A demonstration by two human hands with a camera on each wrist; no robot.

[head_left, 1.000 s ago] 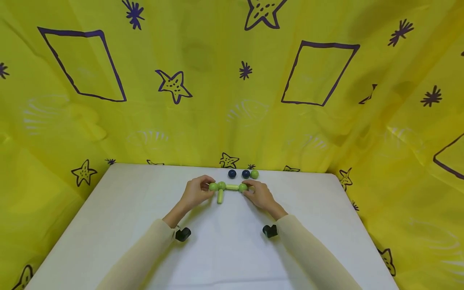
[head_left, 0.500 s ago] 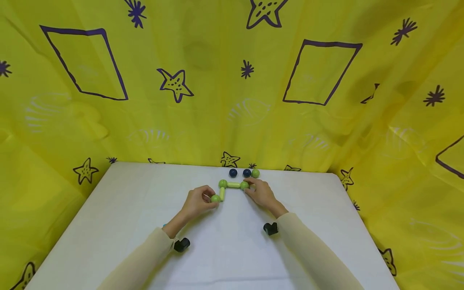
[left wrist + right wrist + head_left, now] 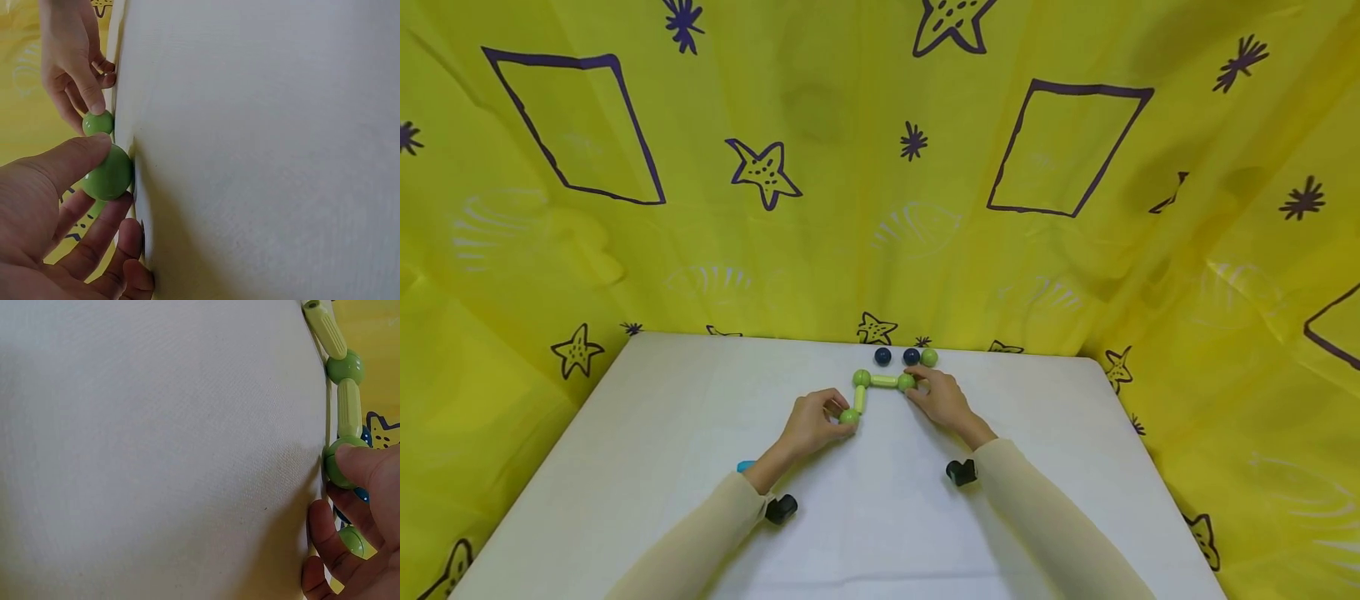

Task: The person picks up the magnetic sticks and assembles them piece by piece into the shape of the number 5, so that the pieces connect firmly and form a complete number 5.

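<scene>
Green balls near far table edge

From the head we look forward and down, well back, over white table to yellow curtain. Wrist views: close in; both share the right hand, farther off in the left one.
</scene>
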